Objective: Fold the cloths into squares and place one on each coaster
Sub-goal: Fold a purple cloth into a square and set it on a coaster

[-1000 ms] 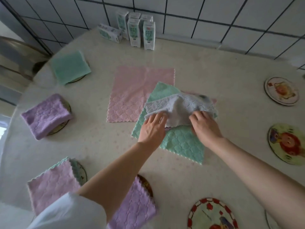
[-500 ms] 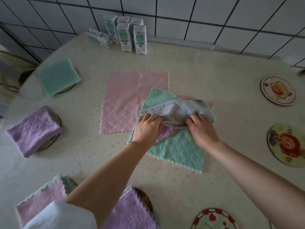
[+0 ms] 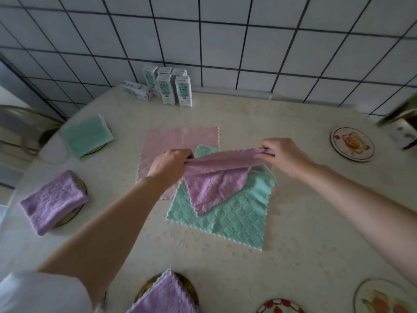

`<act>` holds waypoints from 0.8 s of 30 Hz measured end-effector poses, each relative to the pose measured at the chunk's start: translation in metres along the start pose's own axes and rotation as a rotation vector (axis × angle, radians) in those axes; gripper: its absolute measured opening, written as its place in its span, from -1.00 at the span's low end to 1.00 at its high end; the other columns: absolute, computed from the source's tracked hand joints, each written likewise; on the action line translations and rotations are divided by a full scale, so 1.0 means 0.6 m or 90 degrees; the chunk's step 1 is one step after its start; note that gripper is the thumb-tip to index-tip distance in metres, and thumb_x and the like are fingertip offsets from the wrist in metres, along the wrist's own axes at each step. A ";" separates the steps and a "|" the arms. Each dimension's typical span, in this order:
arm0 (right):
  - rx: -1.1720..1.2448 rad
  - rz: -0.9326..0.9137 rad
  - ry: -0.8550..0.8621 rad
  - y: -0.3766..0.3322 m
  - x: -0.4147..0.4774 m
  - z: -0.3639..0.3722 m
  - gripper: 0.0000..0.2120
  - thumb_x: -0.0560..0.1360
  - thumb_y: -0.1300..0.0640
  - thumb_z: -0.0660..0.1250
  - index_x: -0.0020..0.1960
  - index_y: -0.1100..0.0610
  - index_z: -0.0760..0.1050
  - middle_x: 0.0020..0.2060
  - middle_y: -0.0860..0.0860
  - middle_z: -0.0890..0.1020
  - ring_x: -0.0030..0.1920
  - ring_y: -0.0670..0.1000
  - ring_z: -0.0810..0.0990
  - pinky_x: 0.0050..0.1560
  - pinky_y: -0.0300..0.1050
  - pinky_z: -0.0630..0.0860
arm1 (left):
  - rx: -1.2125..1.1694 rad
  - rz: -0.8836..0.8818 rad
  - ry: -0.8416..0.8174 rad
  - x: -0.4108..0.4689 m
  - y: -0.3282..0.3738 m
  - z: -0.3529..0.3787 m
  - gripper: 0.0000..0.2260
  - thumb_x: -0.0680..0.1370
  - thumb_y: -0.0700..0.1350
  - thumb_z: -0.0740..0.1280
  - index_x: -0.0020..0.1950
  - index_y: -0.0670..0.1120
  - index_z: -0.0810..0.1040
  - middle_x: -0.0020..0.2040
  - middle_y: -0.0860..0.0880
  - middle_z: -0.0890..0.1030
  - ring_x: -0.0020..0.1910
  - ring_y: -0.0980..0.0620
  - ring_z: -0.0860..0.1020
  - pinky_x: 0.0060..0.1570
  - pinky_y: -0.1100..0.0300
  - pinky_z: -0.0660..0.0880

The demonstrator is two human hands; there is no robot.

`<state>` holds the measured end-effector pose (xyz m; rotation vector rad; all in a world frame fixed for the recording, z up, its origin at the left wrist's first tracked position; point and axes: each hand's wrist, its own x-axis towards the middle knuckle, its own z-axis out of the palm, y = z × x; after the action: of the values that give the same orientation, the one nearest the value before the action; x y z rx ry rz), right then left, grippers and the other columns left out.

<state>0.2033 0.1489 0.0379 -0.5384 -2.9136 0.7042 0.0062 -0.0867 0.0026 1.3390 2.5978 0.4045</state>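
A purple cloth (image 3: 214, 184) hangs stretched above the table middle. My left hand (image 3: 169, 166) pinches its left corner and my right hand (image 3: 284, 154) pinches its right corner. Its lower part drapes onto a flat green cloth (image 3: 225, 220). A flat pink cloth (image 3: 178, 138) lies behind, partly under the green one. Folded cloths sit on coasters: a green one (image 3: 85, 136) at far left, a purple one (image 3: 54, 202) at left, another purple one (image 3: 164, 299) at the near edge. Bare coasters lie at far right (image 3: 352, 143), near right (image 3: 383, 299) and bottom centre (image 3: 279, 307).
Several milk cartons (image 3: 173, 89) stand at the back of the cream table (image 3: 316, 211) by the tiled wall, one carton (image 3: 136, 90) lying flat. A chair (image 3: 20, 129) is at the left edge, and a dark object (image 3: 404, 127) at the right.
Both hands gripped the pale purple cloth lying on the green one, lifted it off the table and pulled its top edge taut. The view tilted up, hiding the near-left folded cloth.
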 end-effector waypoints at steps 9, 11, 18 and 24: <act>-0.008 -0.039 0.254 0.009 -0.001 -0.130 -0.84 0.45 0.39 0.30 -0.03 0.28 0.62 -0.13 0.20 0.66 -0.11 0.17 0.61 -0.02 -0.05 0.47 | -0.100 -0.005 0.253 0.021 0.087 -0.131 -0.82 0.55 -0.24 0.26 -0.02 -0.11 0.66 -0.13 -0.09 0.69 -0.21 -0.04 0.63 -0.16 0.06 0.59; 0.012 -0.031 0.302 -0.002 -0.020 -0.158 -0.84 0.47 0.36 0.29 0.00 0.26 0.62 -0.12 0.16 0.68 -0.11 0.12 0.63 -0.02 -0.15 0.47 | -0.129 -0.008 0.309 0.011 0.119 -0.157 -0.83 0.55 -0.27 0.27 0.03 -0.18 0.65 -0.09 -0.12 0.68 -0.20 0.02 0.59 -0.16 0.20 0.50; 0.026 -0.120 0.407 -0.013 -0.133 -0.207 -0.84 0.50 0.34 0.29 0.04 0.24 0.60 -0.10 0.10 0.68 -0.13 -0.02 0.63 -0.03 -0.37 0.45 | -0.100 0.047 0.437 -0.084 0.201 -0.184 -0.80 0.52 -0.31 0.28 0.09 -0.20 0.64 0.00 -0.13 0.68 -0.04 -0.06 0.62 -0.01 0.37 0.36; 0.030 -0.157 0.364 0.002 -0.296 -0.156 -0.83 0.45 0.39 0.33 0.01 0.26 0.61 -0.11 0.10 0.68 -0.18 -0.09 0.58 -0.08 -0.37 0.43 | -0.068 0.072 0.407 -0.230 0.232 -0.095 -0.76 0.47 -0.36 0.32 0.10 -0.21 0.62 0.04 -0.14 0.66 0.00 -0.08 0.61 0.07 0.28 0.43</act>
<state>0.3855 0.1261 0.1187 -0.3008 -2.3665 0.4844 0.1752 -0.1312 0.1077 1.5133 2.9199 1.1384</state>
